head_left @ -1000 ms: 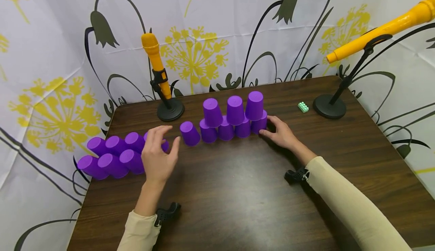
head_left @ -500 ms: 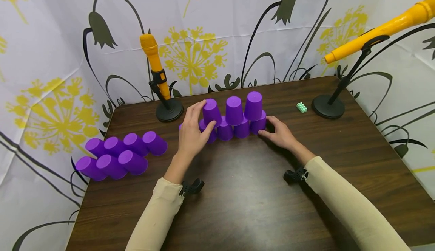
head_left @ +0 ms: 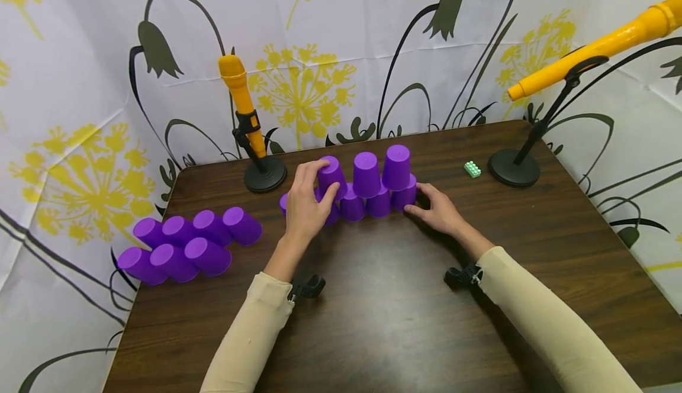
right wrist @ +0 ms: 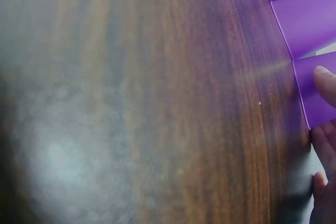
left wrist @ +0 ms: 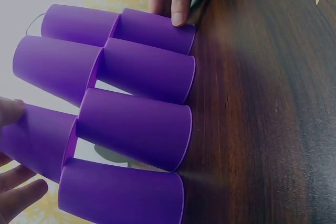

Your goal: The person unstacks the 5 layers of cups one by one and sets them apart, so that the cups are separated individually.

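Note:
Upside-down purple cups stand in a bottom row with three more stacked above. My left hand (head_left: 305,206) grips the upper left cup (head_left: 334,174), thumb in front and fingers on its far left side. The left wrist view shows that held cup (left wrist: 39,140) bridging two bottom cups. At the row's right end, my right hand (head_left: 439,211) holds the bottom cup (head_left: 403,197) between thumb and fingers. The middle upper cup (head_left: 366,175) and right upper cup (head_left: 396,168) stand untouched. A single cup (head_left: 283,204) left of the stack is mostly hidden behind my left hand.
Several more upside-down purple cups (head_left: 209,255) stand in two rows at the left of the dark wooden table (head_left: 373,316). A yellow microphone (head_left: 243,97) on a stand is behind them; another microphone (head_left: 591,50) leans at the right. A small green toy brick (head_left: 472,169) lies near it.
My left hand has moved right from beside the left-hand cups to the upper left cup and taken hold of it. My right hand has kept its place on the end cup.

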Demonstrator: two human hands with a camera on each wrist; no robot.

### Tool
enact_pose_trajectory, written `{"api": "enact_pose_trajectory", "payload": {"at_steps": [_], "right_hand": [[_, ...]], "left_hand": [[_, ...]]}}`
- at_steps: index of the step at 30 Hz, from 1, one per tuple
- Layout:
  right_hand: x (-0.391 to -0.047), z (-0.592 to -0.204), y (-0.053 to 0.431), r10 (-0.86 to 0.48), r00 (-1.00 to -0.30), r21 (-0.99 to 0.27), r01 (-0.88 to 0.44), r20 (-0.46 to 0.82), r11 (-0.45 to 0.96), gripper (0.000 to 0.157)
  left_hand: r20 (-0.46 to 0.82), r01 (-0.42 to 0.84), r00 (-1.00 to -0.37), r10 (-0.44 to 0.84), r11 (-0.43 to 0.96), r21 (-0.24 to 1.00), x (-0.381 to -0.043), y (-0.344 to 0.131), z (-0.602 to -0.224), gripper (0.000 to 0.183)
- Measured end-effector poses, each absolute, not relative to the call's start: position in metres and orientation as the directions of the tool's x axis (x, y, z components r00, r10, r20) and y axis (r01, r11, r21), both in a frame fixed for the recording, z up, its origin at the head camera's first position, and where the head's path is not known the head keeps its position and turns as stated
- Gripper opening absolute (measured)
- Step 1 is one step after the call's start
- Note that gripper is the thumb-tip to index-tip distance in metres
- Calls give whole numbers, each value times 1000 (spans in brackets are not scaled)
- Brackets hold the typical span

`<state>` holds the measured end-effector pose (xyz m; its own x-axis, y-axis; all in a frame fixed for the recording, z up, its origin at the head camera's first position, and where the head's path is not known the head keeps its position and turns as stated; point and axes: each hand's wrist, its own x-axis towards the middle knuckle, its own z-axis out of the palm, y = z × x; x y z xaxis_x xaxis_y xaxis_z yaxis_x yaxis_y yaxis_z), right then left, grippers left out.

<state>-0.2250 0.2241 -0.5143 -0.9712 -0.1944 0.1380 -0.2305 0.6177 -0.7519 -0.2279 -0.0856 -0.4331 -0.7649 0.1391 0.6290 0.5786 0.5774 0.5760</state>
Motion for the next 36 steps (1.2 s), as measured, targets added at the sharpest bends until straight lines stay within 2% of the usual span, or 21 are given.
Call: {"api": "enact_pose_trajectory", "payload": {"at_steps": [5,10,16,21,29,36], "right_hand": [[-224,-515,223,-190,-971,-750,-233,145,619,59],[-223,-517,221,-202,-969,-750,-238,142,617,60],[-223,-518,222,-200,-967,-750,-248,156,613,60],[-225,-517,224,-200,-967,-750,-249,158,613,60],[-225,-518,224,-198,-969,-751,-242,151,614,60],[-225,-516,224,-196,-970,-752,-236,145,616,60]], "left_hand": [[634,584,-763,126,554,593,-217,-95,-432,40],[659,576,-747,86,577,579,-188,-131,-435,42],[687,509,-724,-62,623,594,-150,-190,-446,48],[672,428,-722,-164,657,621,-131,-221,-448,48],[599,200,-782,-173,840,504,-116,-239,-467,41],[593,148,-784,-181,874,462,-117,-238,-481,43]]}}
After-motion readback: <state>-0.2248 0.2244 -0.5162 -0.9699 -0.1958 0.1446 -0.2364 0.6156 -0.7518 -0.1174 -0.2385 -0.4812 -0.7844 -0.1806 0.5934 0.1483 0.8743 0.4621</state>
